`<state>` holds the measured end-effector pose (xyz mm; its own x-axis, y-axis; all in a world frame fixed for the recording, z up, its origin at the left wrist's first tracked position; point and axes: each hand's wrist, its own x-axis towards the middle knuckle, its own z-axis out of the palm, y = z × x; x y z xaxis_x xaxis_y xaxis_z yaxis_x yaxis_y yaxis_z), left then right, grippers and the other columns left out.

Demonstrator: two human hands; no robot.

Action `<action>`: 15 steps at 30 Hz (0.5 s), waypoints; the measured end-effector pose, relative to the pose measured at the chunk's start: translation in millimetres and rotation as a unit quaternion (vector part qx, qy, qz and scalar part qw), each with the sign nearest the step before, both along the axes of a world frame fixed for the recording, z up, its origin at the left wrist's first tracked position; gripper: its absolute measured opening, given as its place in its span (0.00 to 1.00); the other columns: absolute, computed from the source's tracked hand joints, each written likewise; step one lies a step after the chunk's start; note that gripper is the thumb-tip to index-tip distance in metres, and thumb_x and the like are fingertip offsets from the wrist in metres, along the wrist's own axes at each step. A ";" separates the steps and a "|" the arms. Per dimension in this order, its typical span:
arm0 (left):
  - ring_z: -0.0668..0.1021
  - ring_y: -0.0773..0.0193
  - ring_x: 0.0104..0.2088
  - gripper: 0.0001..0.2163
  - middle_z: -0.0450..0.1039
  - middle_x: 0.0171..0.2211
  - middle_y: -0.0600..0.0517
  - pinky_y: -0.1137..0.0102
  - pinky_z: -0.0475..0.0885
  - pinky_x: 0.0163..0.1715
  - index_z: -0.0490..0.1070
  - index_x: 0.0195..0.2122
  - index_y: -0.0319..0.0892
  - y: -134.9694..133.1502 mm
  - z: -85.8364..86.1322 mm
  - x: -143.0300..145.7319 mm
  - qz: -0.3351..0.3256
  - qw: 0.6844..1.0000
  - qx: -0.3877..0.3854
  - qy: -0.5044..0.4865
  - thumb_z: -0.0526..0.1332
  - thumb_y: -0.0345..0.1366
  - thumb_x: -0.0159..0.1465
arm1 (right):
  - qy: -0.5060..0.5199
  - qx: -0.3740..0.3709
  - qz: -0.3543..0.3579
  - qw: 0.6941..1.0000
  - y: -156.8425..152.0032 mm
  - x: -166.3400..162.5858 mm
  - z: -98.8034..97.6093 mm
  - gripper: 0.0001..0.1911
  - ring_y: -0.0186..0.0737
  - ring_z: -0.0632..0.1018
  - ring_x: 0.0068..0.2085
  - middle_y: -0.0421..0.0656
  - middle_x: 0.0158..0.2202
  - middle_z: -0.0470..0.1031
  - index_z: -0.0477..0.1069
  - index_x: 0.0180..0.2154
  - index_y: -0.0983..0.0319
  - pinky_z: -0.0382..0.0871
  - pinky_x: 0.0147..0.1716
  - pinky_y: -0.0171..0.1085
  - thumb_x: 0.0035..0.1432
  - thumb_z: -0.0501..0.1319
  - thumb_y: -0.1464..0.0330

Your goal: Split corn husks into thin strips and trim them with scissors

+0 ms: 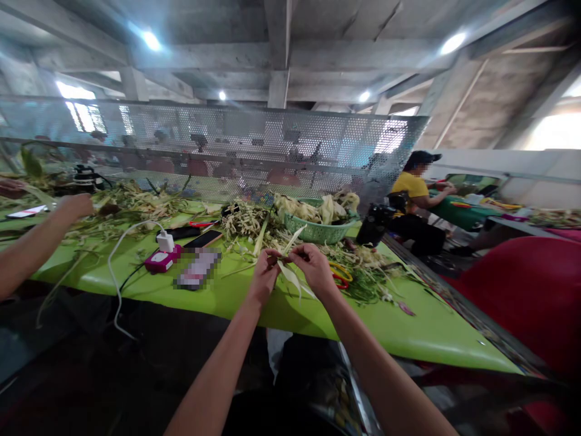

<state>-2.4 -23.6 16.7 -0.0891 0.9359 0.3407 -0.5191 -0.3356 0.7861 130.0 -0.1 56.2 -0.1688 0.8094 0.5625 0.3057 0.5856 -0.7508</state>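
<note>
Pinched between the fingertips of both my hands, just above the green tabletop, are pale strips that look like corn husk point(290, 277). My left hand point(264, 274) grips them from the left, thumb and fingers pressed together. From the right, my right hand point(314, 266) closes on the same strips, its fingertips almost meeting the left ones. Loose ends stick up above the hands and hang below. Scissors point(341, 276) with yellow and red handles lie just beyond my right hand. Behind my hands stands a green basket point(313, 231) heaped with pale husks.
Dry plant scraps point(247, 221) litter the table point(408, 330). Left are a phone point(198, 269), a dark phone point(203, 239), a purple power socket point(158, 261) and a white cable point(113, 266). A co-worker's arm point(45, 239) reaches in. A red chair point(521, 290) stands right.
</note>
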 end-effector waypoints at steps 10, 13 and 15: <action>0.76 0.67 0.28 0.20 0.74 0.26 0.55 0.71 0.67 0.34 0.61 0.32 0.43 13.1 -4.9 -0.3 0.008 0.997 -0.002 -0.072 0.72 0.41 0.46 | 0.169 -0.135 0.111 0.970 -11.5 -9.1 11.8 0.14 0.34 0.70 0.26 0.41 0.27 0.71 0.66 0.29 0.60 0.67 0.28 0.35 0.50 0.65 0.58; 0.76 0.66 0.28 0.18 0.76 0.25 0.54 0.71 0.67 0.33 0.60 0.33 0.43 11.6 -1.9 -1.0 0.024 0.997 -0.017 -0.068 0.70 0.39 0.49 | 0.211 -0.162 0.139 0.954 -25.2 -3.9 27.4 0.13 0.33 0.68 0.26 0.40 0.29 0.69 0.67 0.28 0.58 0.64 0.25 0.34 0.47 0.67 0.60; 0.77 0.65 0.30 0.17 0.76 0.26 0.53 0.70 0.68 0.35 0.60 0.34 0.43 9.8 -0.3 -1.7 0.038 0.996 -0.028 -0.071 0.68 0.37 0.50 | 0.223 -0.164 0.157 0.948 -39.9 2.3 42.9 0.11 0.34 0.66 0.25 0.41 0.30 0.66 0.68 0.29 0.57 0.60 0.23 0.36 0.48 0.67 0.60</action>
<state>-4.1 -13.8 16.4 -0.2036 0.9419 0.2673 -0.6017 -0.3357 0.7247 132.3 -40.0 99.1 -0.2346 0.9024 0.3613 -0.2352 0.3080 -0.9219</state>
